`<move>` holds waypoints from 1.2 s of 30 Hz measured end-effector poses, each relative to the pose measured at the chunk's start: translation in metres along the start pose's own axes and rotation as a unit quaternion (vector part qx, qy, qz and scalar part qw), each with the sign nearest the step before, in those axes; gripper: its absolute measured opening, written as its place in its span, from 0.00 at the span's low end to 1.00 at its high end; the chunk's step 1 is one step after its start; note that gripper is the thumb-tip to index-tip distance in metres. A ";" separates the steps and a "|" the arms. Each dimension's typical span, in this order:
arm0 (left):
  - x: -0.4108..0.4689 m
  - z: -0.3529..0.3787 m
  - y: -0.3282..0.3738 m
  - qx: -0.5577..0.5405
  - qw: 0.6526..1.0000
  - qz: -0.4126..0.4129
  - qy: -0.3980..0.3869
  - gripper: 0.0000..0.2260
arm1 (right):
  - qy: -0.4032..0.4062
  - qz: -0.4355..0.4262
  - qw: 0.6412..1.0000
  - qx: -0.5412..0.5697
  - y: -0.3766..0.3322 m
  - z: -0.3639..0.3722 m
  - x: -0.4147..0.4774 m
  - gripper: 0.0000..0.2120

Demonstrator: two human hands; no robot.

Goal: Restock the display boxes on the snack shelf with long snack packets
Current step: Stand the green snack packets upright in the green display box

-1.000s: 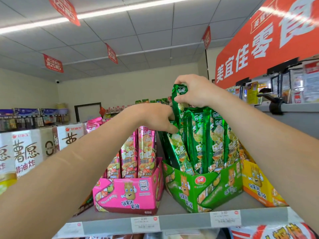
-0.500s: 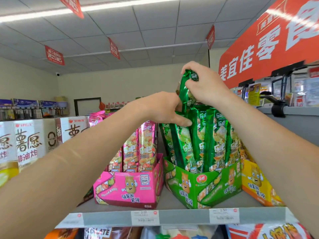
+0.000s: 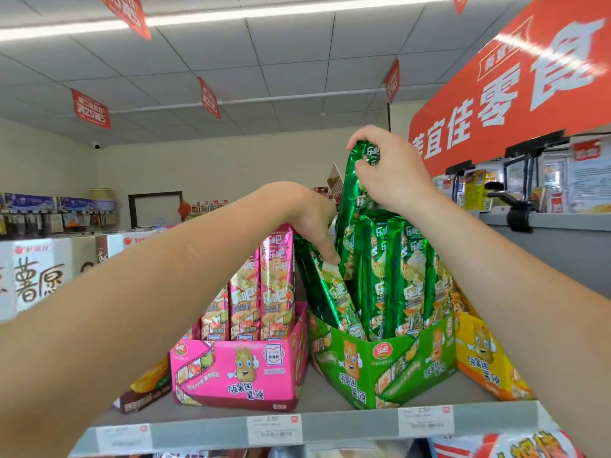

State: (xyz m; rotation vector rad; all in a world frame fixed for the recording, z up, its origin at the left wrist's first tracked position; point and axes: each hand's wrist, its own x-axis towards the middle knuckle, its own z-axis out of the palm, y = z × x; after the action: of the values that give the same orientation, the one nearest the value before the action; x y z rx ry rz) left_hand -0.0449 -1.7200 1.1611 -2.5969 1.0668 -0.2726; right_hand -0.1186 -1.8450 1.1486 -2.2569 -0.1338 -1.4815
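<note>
A green display box (image 3: 380,368) stands on the shelf, packed with long green snack packets (image 3: 401,276). My right hand (image 3: 390,173) pinches the top of one green packet (image 3: 350,206), which sticks up above the others. My left hand (image 3: 314,223) reaches in from the left, its thumb pressing on a green packet (image 3: 330,289) that leans to the left in the box. A pink display box (image 3: 238,371) to the left holds several long pink packets (image 3: 264,282).
A yellow display box (image 3: 482,361) sits right of the green one. The shelf edge (image 3: 350,428) carries price tags. White cartons (image 3: 36,276) stand at the left. A red sign (image 3: 515,94) and hanging goods fill the upper right.
My right hand has pulled the green packet upward, so it now rises well above the rest. My left hand has stayed against the leaning packets.
</note>
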 end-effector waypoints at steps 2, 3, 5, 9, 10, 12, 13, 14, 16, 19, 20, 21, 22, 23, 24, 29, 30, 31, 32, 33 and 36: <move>-0.010 -0.001 -0.001 0.022 0.997 0.021 0.073 0.31 | -0.001 -0.005 1.000 -0.011 -0.004 0.000 -0.001 0.15; -0.016 -0.002 -0.001 0.031 0.993 0.030 0.107 0.30 | -0.003 -0.007 1.000 -0.019 -0.006 0.001 -0.002 0.15; -0.028 -0.003 0.004 0.051 0.980 0.059 0.181 0.28 | -0.031 -0.007 0.999 -0.035 -0.012 0.003 -0.003 0.13; -0.046 0.008 0.012 0.094 0.955 0.057 0.275 0.26 | -0.201 0.017 0.978 -0.057 -0.019 0.003 -0.005 0.09; -0.048 0.014 0.012 0.098 0.950 0.046 0.294 0.26 | -0.235 0.019 0.969 -0.071 -0.018 0.003 -0.005 0.07; -0.054 0.026 0.013 0.109 0.935 0.027 0.336 0.26 | -0.292 0.023 0.951 -0.096 -0.018 0.001 -0.005 0.14; -0.056 0.032 0.013 0.114 0.925 0.022 0.362 0.25 | -0.314 0.031 0.942 -0.111 -0.019 0.001 -0.005 0.19; -0.057 0.037 0.015 0.114 0.914 0.022 0.390 0.24 | -0.327 0.038 0.936 -0.127 -0.020 0.001 -0.004 0.23; -0.059 0.050 0.019 0.106 0.893 0.024 0.438 0.24 | -0.336 0.035 0.929 -0.150 -0.022 0.002 -0.004 0.26; -0.057 0.063 0.025 0.098 0.887 0.009 0.451 0.26 | -0.288 -0.005 0.943 -0.165 -0.027 0.004 -0.009 0.26; -0.057 0.067 0.027 0.090 0.892 0.000 0.442 0.26 | -0.221 -0.033 0.960 -0.170 -0.028 0.003 -0.011 0.26; -0.056 0.069 0.028 0.085 0.897 -0.008 0.433 0.27 | -0.134 -0.063 0.975 -0.168 -0.030 -0.001 -0.012 0.25; -0.056 0.070 0.028 0.087 0.899 -0.014 0.428 0.27 | -0.047 -0.089 0.983 -0.155 -0.031 -0.009 -0.014 0.24; -0.057 0.069 0.028 0.095 0.900 -0.017 0.426 0.27 | 0.017 -0.109 0.985 -0.134 -0.032 -0.019 -0.017 0.23; -0.057 0.069 0.028 0.102 0.899 -0.018 0.426 0.26 | 0.043 -0.116 0.986 -0.110 -0.032 -0.031 -0.020 0.22; -0.062 0.069 0.029 0.050 0.907 -0.004 0.419 0.25 | -0.217 -0.028 0.970 -0.106 -0.008 -0.079 -0.063 0.32; -0.063 0.070 0.031 0.046 0.905 -0.002 0.422 0.25 | -0.267 -0.013 0.956 -0.121 -0.001 -0.080 -0.074 0.38; -0.066 0.072 0.033 0.040 0.903 -0.003 0.429 0.25 | -0.291 -0.012 0.948 -0.126 0.005 -0.078 -0.084 0.41; -0.068 0.073 0.035 0.029 0.899 -0.006 0.436 0.25 | -0.286 -0.023 0.950 -0.122 0.012 -0.072 -0.091 0.40; -0.072 0.073 0.037 0.018 0.897 -0.011 0.442 0.25 | -0.257 -0.035 0.959 -0.113 0.019 -0.065 -0.096 0.39; -0.082 0.073 0.049 0.022 0.884 -0.021 0.467 0.25 | -0.160 -0.065 0.981 -0.086 0.029 -0.047 -0.110 0.37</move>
State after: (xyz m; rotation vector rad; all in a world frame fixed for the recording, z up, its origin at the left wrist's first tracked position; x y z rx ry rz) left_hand -0.1131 -1.6782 1.0710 -2.4203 1.2157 -1.6516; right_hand -0.1960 -1.8734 1.0574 -2.6609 -0.2628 -1.2208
